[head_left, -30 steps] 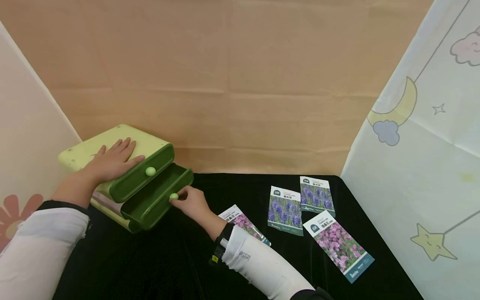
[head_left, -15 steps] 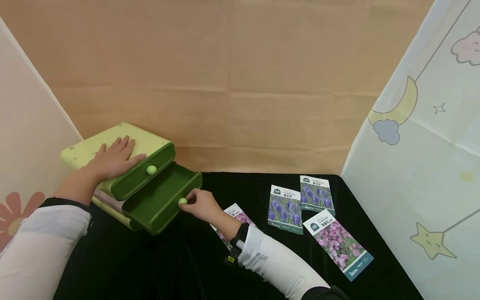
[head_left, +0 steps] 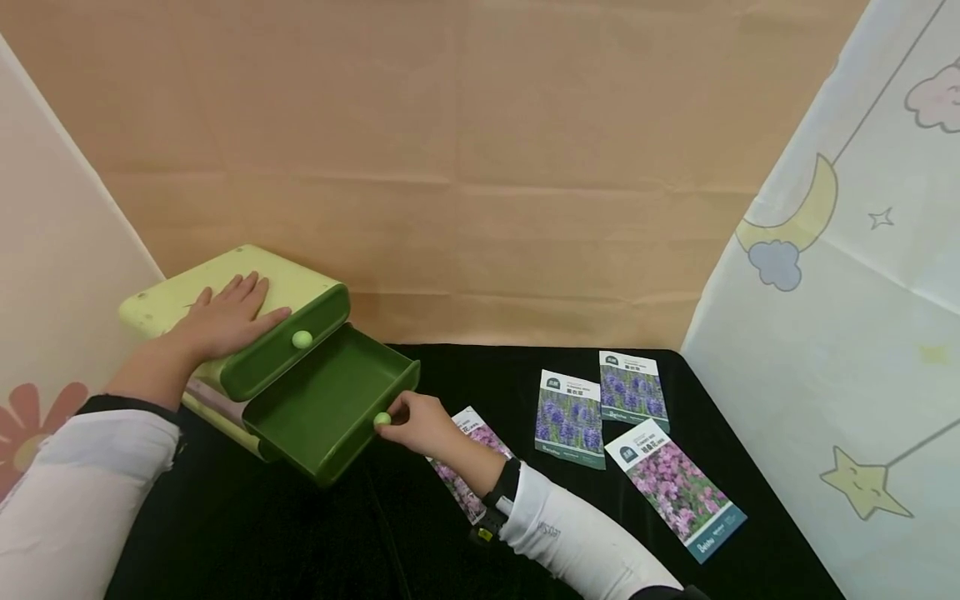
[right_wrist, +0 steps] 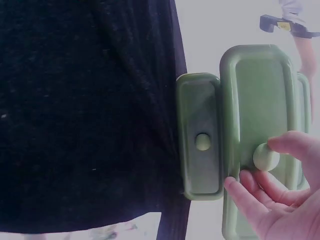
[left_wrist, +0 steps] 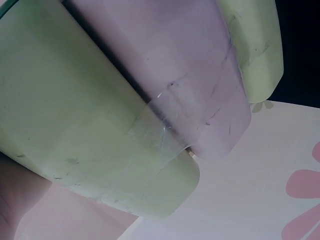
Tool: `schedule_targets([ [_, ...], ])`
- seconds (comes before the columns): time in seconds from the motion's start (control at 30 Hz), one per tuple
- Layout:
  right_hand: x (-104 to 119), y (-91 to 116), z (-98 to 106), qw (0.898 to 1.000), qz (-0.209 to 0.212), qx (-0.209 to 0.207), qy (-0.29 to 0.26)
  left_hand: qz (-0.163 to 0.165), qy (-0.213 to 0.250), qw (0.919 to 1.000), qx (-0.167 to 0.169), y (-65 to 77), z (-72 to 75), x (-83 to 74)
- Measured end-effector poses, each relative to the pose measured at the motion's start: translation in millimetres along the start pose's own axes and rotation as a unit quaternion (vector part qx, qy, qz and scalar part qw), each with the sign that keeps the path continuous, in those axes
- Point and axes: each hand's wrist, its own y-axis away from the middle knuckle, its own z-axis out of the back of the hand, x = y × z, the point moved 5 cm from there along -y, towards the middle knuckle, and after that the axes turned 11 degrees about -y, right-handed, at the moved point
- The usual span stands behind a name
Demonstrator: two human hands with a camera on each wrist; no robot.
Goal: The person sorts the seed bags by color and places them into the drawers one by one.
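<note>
A small chest of drawers [head_left: 251, 261] with a pale green top stands at the left of the black cloth. My left hand [head_left: 225, 321] lies flat on its top, fingers spread. Below the shut upper drawer, the middle drawer [head_left: 330, 400] is pulled well out, and nothing shows inside it. My right hand [head_left: 429, 429] pinches this drawer's round light green knob [right_wrist: 266, 157] between thumb and fingers. In the left wrist view, the chest's side has a lilac tier [left_wrist: 195, 65] between two pale green ones; the left hand's fingers are out of that view.
A pink-flower seed packet [head_left: 480, 431] lies partly hidden under my right forearm. To the right are two purple-flower packets, one nearer [head_left: 568, 421] and one behind [head_left: 633, 390], plus another pink-flower packet [head_left: 678, 492]. A brown paper wall [head_left: 525, 208] rises behind the table.
My right hand has drawn the middle drawer farther out, toward the right and front, baring more of its inside. The left hand has stayed on the chest's top.
</note>
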Motion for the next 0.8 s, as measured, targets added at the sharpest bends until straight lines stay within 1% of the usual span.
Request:
schedule_targets([
  [0.23,-13,2,-5,1.000,0.006,-0.005,-0.021,0.001,0.003,1.0000,-0.003,1.7,-0.5,-0.4],
  [0.37,-16,4,-7,0.999,0.008,-0.006,-0.035,0.001,0.003,1.0000,-0.003,1.6,-1.1,0.3],
  [0.57,-19,6,-9,0.999,0.017,-0.002,-0.039,0.003,-0.002,1.0000,-0.005,1.4,-2.0,2.4],
  [0.7,-22,12,-3,0.999,0.019,-0.002,-0.034,0.003,-0.001,1.0000,-0.007,1.5,-2.3,2.3],
  [0.8,-28,18,10,1.000,0.014,-0.007,-0.014,0.004,0.001,1.0000,-0.007,1.3,-2.5,1.1],
])
